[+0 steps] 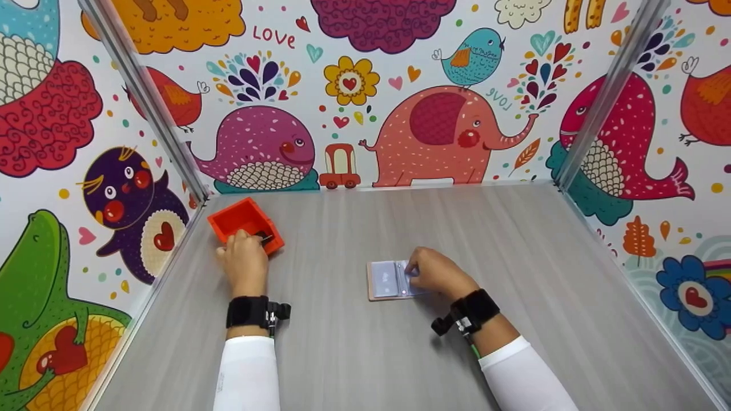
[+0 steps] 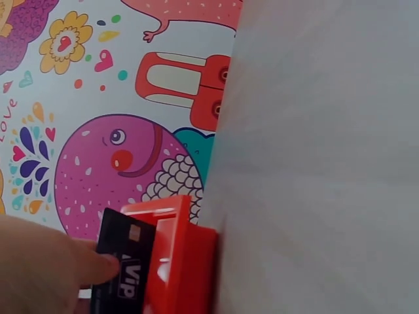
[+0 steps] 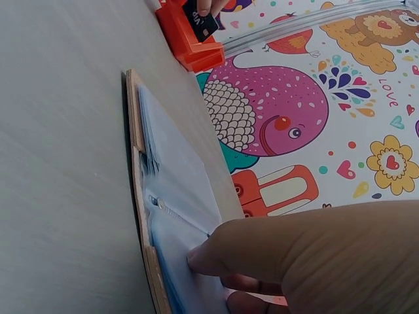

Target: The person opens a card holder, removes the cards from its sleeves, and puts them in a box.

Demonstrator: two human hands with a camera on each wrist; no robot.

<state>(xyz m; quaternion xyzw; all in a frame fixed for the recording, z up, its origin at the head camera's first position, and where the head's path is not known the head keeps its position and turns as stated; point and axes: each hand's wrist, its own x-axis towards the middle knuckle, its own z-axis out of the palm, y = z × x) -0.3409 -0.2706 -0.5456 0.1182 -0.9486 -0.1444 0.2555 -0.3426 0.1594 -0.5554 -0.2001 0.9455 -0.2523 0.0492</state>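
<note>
In the head view my left hand (image 1: 244, 264) is at the near side of an orange-red open box (image 1: 275, 245). Between its thumb and fingers it pinches a black card (image 2: 131, 261) with "Vip" printed on it, held tilted at the box's rim. A small card holder (image 1: 384, 279) with a tan cover and clear plastic sleeves lies spread open on the table. My right hand (image 1: 442, 274) grips its right-hand sleeves, the thumb (image 3: 209, 255) on top of the plastic. The fingertips beneath are partly hidden in the right wrist view.
The grey wood-grain table (image 1: 331, 342) is bounded at the back and sides by panels with cartoon animals (image 1: 445, 137). Metal posts (image 1: 148, 97) stand at the back corners. The box is near the back left corner, the card holder near the middle.
</note>
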